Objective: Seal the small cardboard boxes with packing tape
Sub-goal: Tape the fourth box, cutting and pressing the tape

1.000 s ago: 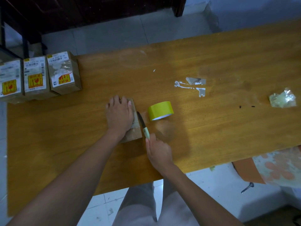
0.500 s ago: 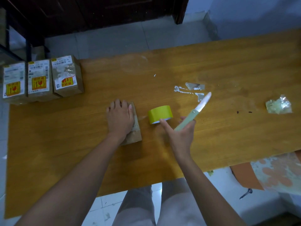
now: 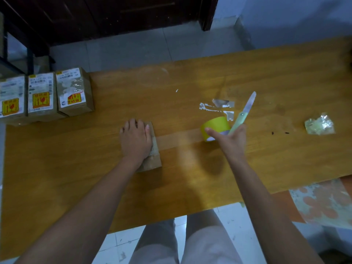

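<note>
A small brown cardboard box point(image 3: 152, 159) lies flat on the wooden table point(image 3: 76, 159). My left hand point(image 3: 135, 141) presses on top of it with straight fingers. A strip of clear tape point(image 3: 179, 139) stretches from the box rightward to a yellow tape roll point(image 3: 216, 125). My right hand point(image 3: 229, 139) holds the roll with thumb extended and also grips a knife point(image 3: 244, 113) with a pale green handle, blade pointing up and away.
Three labelled cardboard boxes point(image 3: 44, 94) stand in a row at the table's far left. Tape scraps point(image 3: 217, 106) are stuck to the table behind the roll. A crumpled clear wad point(image 3: 319, 124) lies at the right. Patterned paper point(image 3: 322, 202) sits below the right table edge.
My right hand lifted the knife away from the box's edge, took the yellow roll and moved it rightward, drawing tape out from the box. My left hand stayed on the box.
</note>
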